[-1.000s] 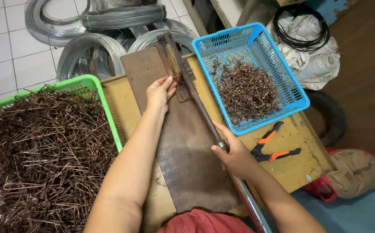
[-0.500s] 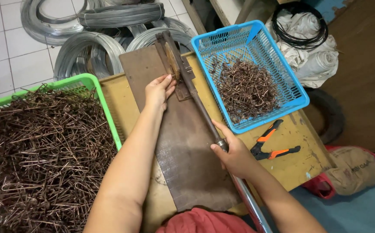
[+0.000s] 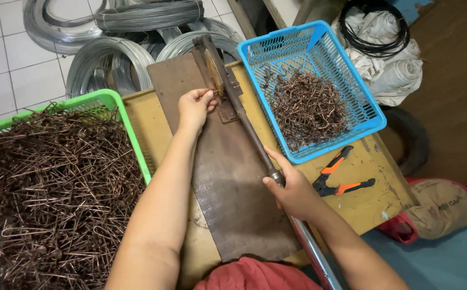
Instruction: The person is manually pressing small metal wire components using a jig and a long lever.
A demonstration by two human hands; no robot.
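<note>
Two hands work a long metal lever bar (image 3: 244,123).
The right hand (image 3: 292,188) wraps tight around it; the left hand (image 3: 195,106) pinches near its top, on the dark metal plate (image 3: 239,198).

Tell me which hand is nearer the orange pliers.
Right. The right hand grips the metal lever beside the pliers; the left hand rests farther away at the lever's head.

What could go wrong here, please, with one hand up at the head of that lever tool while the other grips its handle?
The left hand has its fingertips right at the bending head while the right hand grips the long lever; if the lever swings, the fingers could be pinched. The pliers lie near the table's edge and might be knocked off. Bent wire ends in the green basket beside the left forearm could scratch it.
</note>
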